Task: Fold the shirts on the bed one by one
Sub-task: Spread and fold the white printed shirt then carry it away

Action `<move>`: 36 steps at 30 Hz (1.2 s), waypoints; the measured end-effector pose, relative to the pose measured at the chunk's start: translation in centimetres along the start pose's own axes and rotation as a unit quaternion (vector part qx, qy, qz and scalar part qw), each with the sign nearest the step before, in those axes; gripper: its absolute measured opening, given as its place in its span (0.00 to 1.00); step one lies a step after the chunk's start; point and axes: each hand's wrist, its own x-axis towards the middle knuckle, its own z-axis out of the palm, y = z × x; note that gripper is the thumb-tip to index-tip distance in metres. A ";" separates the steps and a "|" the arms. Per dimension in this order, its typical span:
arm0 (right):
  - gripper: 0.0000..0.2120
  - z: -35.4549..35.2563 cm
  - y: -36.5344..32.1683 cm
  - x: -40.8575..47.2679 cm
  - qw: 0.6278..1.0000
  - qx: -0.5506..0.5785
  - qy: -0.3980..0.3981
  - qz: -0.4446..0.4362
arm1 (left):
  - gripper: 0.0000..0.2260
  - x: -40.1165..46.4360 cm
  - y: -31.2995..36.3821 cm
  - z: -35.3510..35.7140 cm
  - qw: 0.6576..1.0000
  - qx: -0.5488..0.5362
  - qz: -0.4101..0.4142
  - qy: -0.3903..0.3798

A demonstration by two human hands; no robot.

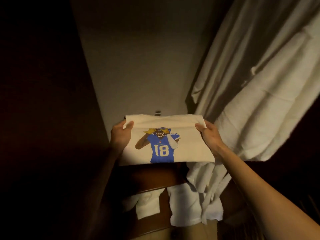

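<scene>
Here, shirt: I am holding the folded shirt in the air between my hands, print facing me, over the dark wooden furniture.
Grip: my left hand is pinching the left edge and my right hand the right edge, thumbs on top.
Axis: the long side is running left to right, both hands equally near.
Material: the cream cloth is looking soft, limp and smooth.
Surroundings: pale curtain is hanging at right; white crumpled cloth is lying nearer me.
</scene>
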 end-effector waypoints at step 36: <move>0.27 26.8 58.6 20.7 0.921 -0.126 -0.181 0.322 | 0.24 16.0 -57.3 9.5 0.923 0.071 -0.377 -0.025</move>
